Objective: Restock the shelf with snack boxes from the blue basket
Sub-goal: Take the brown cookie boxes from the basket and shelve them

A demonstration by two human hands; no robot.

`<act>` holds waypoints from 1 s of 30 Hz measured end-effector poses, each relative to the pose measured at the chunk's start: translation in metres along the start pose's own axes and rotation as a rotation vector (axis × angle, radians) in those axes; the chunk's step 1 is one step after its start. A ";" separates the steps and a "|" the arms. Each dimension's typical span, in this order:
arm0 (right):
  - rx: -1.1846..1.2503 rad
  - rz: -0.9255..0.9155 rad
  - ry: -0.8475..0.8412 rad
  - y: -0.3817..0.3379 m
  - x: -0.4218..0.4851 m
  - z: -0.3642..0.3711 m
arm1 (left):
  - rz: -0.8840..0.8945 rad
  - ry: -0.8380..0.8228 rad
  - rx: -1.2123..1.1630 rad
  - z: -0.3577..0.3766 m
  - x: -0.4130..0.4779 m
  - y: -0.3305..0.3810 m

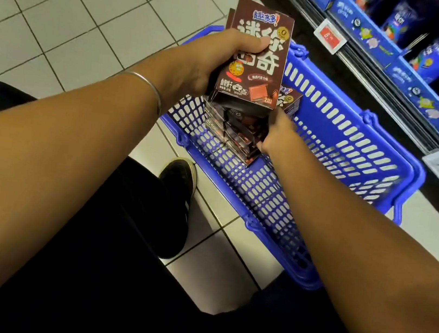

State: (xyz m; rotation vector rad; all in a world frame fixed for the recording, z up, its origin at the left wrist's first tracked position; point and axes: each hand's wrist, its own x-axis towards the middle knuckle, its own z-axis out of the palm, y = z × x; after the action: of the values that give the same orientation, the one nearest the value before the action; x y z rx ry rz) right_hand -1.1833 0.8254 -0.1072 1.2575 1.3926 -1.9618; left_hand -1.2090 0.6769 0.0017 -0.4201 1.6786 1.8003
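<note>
My left hand [220, 61] grips a small stack of brown snack boxes [259, 66] upright above the blue basket [358, 147], thumb across the front box. My right hand [277, 135] reaches into the basket and grips a brown snack box [289, 102] beside a pile of more brown boxes [234, 134] lying at the basket's near-left corner. The fingers of my right hand are partly hidden behind the boxes. The shelf [395, 87] runs along the right.
The basket stands on a white tiled floor [78, 17] against the shelf base. Blue snack packs in blue display trays [426, 69] fill the shelf, with price tags [330, 36] on its edge. My black shoe [176, 202] and dark trousers are just left of the basket.
</note>
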 end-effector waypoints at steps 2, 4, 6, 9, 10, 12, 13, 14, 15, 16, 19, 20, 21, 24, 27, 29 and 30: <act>-0.003 0.017 -0.044 0.000 0.001 -0.003 | -0.003 0.006 -0.003 0.000 -0.003 0.000; 0.028 0.039 -0.094 0.002 0.000 -0.004 | -0.005 0.010 -0.009 0.000 -0.005 0.001; -0.001 0.048 -0.094 0.005 0.001 -0.003 | -0.009 0.013 -0.013 0.000 -0.006 0.001; -0.043 0.076 -0.038 0.011 0.004 -0.002 | -0.017 0.016 -0.017 0.001 -0.007 -0.001; -0.036 0.085 -0.047 0.012 0.004 -0.002 | -0.017 0.019 -0.018 0.002 -0.007 -0.001; -0.008 0.087 -0.072 0.014 0.004 -0.003 | -0.017 0.023 -0.016 0.003 -0.008 -0.001; 0.010 0.076 -0.071 0.014 0.004 -0.004 | -0.017 0.025 -0.015 0.003 -0.007 -0.001; 0.022 0.058 -0.072 0.014 0.005 -0.005 | -0.016 0.027 -0.015 0.004 -0.007 -0.001; 0.025 0.040 -0.085 0.013 0.004 -0.005 | -0.016 0.030 -0.017 0.004 -0.007 -0.001; 0.033 0.027 -0.110 0.013 0.005 -0.006 | -0.017 0.033 -0.019 0.004 -0.007 -0.002; 0.022 0.017 -0.139 0.011 0.003 -0.007 | -0.019 0.040 -0.021 0.005 -0.006 -0.002; -0.005 0.009 -0.120 0.011 0.003 -0.007 | -0.021 0.042 -0.028 0.005 -0.006 -0.002; -0.034 -0.005 -0.096 0.011 0.002 -0.007 | -0.024 0.046 -0.038 0.004 -0.005 -0.002; -0.018 -0.078 -0.020 0.007 0.000 -0.010 | -0.020 0.059 -0.081 0.003 -0.007 0.003; -0.116 -0.173 0.063 0.003 0.003 -0.016 | 0.000 0.065 -0.120 0.002 -0.008 0.010; -0.154 -0.129 0.001 0.004 0.002 -0.016 | -0.007 0.084 -0.106 0.000 -0.010 0.012; -0.141 -0.091 -0.033 0.006 0.002 -0.015 | -0.016 0.087 -0.096 -0.001 -0.011 0.011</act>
State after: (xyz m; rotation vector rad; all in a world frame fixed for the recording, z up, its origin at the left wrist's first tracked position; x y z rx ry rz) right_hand -1.1733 0.8370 -0.1129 1.1121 1.5670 -1.8968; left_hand -1.2083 0.6735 0.0170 -0.5596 1.6466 1.8810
